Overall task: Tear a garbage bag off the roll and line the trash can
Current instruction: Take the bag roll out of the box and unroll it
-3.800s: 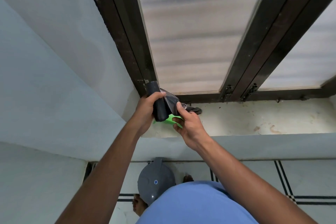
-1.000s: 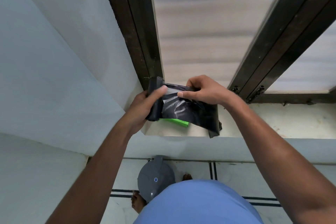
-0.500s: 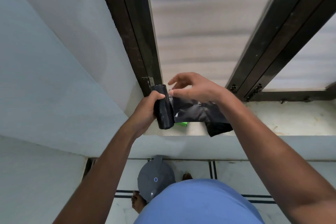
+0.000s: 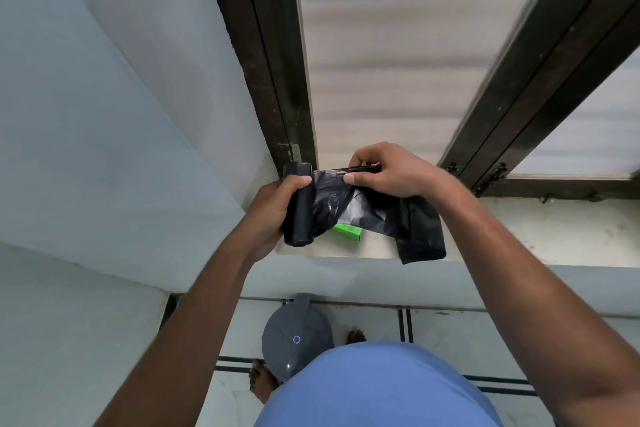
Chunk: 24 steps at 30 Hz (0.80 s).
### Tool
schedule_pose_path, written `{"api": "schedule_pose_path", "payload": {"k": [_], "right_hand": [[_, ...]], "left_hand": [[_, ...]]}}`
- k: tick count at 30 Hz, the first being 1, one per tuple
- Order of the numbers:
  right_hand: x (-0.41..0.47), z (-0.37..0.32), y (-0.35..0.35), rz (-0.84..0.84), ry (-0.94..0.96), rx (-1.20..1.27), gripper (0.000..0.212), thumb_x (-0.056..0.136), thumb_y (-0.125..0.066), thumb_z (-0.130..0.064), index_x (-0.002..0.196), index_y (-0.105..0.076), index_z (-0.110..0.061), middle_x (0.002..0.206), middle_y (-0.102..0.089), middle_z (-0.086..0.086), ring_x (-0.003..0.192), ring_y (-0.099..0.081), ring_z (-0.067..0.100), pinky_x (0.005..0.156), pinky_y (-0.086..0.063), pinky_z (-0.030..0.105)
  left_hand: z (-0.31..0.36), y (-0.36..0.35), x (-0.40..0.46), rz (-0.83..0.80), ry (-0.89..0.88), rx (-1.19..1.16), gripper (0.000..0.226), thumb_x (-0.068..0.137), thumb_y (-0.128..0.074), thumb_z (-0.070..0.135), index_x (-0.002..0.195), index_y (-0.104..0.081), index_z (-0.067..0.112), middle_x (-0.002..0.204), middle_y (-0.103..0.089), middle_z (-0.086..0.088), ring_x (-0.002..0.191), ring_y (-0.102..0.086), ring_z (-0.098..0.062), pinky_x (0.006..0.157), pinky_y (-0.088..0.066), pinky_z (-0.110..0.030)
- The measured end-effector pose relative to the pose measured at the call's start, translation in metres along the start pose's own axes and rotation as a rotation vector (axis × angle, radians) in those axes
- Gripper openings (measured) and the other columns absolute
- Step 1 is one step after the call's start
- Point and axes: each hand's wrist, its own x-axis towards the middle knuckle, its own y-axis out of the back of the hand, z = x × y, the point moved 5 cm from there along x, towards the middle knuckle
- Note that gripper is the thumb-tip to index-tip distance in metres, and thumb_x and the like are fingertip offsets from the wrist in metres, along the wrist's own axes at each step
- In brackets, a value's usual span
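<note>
While the bag is only partly unrolled, the tear-off step is in hand.

Held above the window ledge (image 4: 519, 236), the black roll (image 4: 300, 208) stands upright in the left hand (image 4: 273, 215), which is wrapped firmly around it. From it a garbage bag (image 4: 374, 208) stretches right, its free end hanging over the ledge edge; the right hand (image 4: 388, 173) pinches its top edge near the roll. A green packet (image 4: 348, 231) lies on the ledge beneath. Next, likely, the hands must pull apart at the perforation, not visible here. The trash can (image 4: 294, 340) waits on the floor below, lid closed.
</note>
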Motion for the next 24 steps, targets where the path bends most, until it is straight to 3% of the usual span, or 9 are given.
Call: {"api": "schedule_pose_path", "payload": {"k": [3, 7, 10, 13, 16, 19, 21, 24], "right_hand": [[0.000, 0.003, 0.004, -0.045, -0.024, -0.101, 0.020, 0.100, -0.081, -0.049, 0.100, -0.077, -0.029, 0.094, -0.076, -0.011, 0.086, -0.067, 0.011, 0.079, -0.051, 0.032], [0.000, 0.005, 0.010, -0.073, -0.061, -0.140, 0.027, 0.094, -0.086, -0.055, 0.096, -0.078, -0.030, 0.092, -0.076, -0.008, 0.084, -0.069, 0.012, 0.076, -0.052, 0.033], [-0.001, 0.003, 0.012, -0.088, -0.084, -0.148, 0.027, 0.098, -0.082, -0.051, 0.097, -0.080, -0.024, 0.092, -0.079, -0.002, 0.086, -0.072, 0.020, 0.080, -0.056, 0.035], [-0.002, -0.002, 0.012, -0.088, -0.128, -0.092, 0.037, 0.096, -0.080, -0.058, 0.094, -0.079, -0.021, 0.086, -0.076, -0.005, 0.079, -0.066, 0.016, 0.075, -0.052, 0.034], [-0.002, -0.009, 0.006, -0.130, -0.129, -0.022, 0.048, 0.091, -0.081, -0.068, 0.100, -0.079, -0.022, 0.092, -0.081, -0.005, 0.088, -0.072, 0.018, 0.082, -0.054, 0.036], [-0.003, -0.017, 0.000, -0.197, -0.122, -0.016, 0.054, 0.085, -0.083, -0.075, 0.104, -0.082, -0.024, 0.098, -0.084, -0.001, 0.096, -0.078, 0.025, 0.086, -0.059, 0.046], [-0.004, -0.017, -0.001, -0.232, -0.129, -0.003, 0.049, 0.087, -0.085, -0.070, 0.103, -0.083, -0.024, 0.097, -0.085, 0.000, 0.096, -0.080, 0.029, 0.086, -0.063, 0.051], [-0.005, -0.015, -0.004, -0.254, -0.135, 0.089, 0.038, 0.092, -0.086, -0.059, 0.099, -0.084, -0.021, 0.094, -0.085, 0.002, 0.093, -0.083, 0.028, 0.083, -0.064, 0.043]], "left_hand": [[0.000, -0.003, -0.002, -0.026, 0.019, -0.015, 0.040, 0.105, -0.063, 0.042, 0.134, -0.072, 0.017, 0.124, -0.081, -0.007, 0.116, -0.076, -0.029, 0.088, -0.063, -0.041], [0.003, -0.007, -0.005, 0.004, 0.023, 0.021, 0.037, 0.106, -0.059, 0.047, 0.128, -0.074, 0.021, 0.115, -0.082, -0.003, 0.106, -0.076, -0.023, 0.081, -0.060, -0.037], [0.001, -0.009, -0.005, -0.004, -0.017, 0.044, 0.037, 0.106, -0.061, 0.047, 0.133, -0.069, 0.023, 0.124, -0.078, -0.003, 0.115, -0.073, -0.025, 0.084, -0.061, -0.035], [0.000, -0.012, -0.005, -0.039, -0.044, 0.044, 0.040, 0.107, -0.063, 0.048, 0.140, -0.063, 0.026, 0.130, -0.074, -0.002, 0.118, -0.072, -0.023, 0.085, -0.062, -0.032], [0.001, -0.014, -0.003, -0.053, -0.075, 0.061, 0.043, 0.105, -0.065, 0.050, 0.143, -0.059, 0.031, 0.131, -0.073, 0.002, 0.118, -0.073, -0.021, 0.091, -0.066, -0.036], [0.001, -0.015, -0.002, -0.067, -0.089, 0.063, 0.049, 0.101, -0.070, 0.052, 0.146, -0.058, 0.034, 0.134, -0.072, 0.004, 0.119, -0.074, -0.021, 0.096, -0.067, -0.044], [0.002, -0.014, -0.001, -0.060, -0.092, 0.072, 0.051, 0.100, -0.072, 0.053, 0.145, -0.058, 0.034, 0.135, -0.073, 0.004, 0.118, -0.075, -0.021, 0.097, -0.066, -0.046], [0.003, -0.012, 0.001, -0.046, -0.099, 0.099, 0.051, 0.099, -0.074, 0.052, 0.145, -0.059, 0.032, 0.134, -0.073, 0.003, 0.118, -0.076, -0.020, 0.099, -0.066, -0.046]]}}
